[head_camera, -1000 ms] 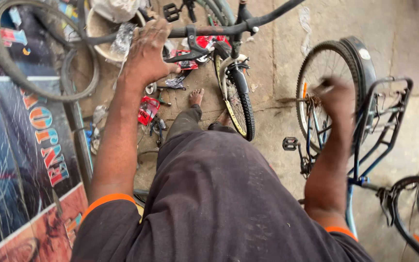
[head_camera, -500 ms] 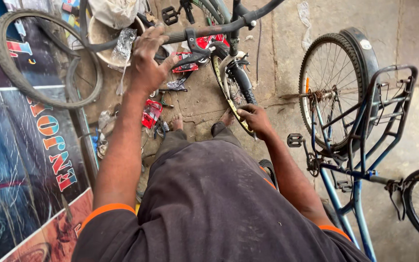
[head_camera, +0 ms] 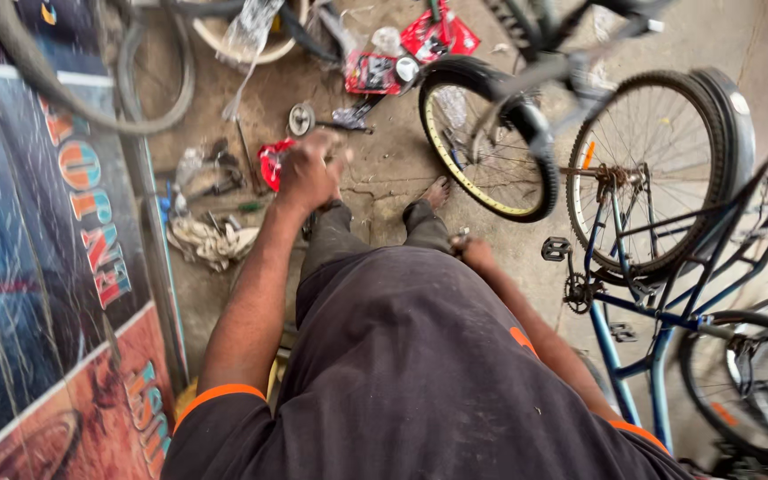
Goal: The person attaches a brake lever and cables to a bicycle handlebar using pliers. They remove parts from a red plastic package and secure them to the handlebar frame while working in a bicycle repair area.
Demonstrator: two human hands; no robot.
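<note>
Nearest, the right hand (head_camera: 473,253) is held low beside the right knee, fingers curled; whether anything is pinched in it cannot be told. Farther and to the left, the left hand (head_camera: 308,169) is stretched out, closed in a loose fist, with nothing seen in it through the blur. The small red plastic packet (head_camera: 272,162) lies on the concrete floor (head_camera: 384,178) just left of that fist, so the left hand is much the nearer. Beyond, the black-tyred, yellow-rimmed bicycle wheel (head_camera: 487,138) stands upright, far right.

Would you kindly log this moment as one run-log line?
left hand: raised, loosely closed, above red packet | right hand: at thigh, contents unclear | front wheel: ahead of feet
</note>
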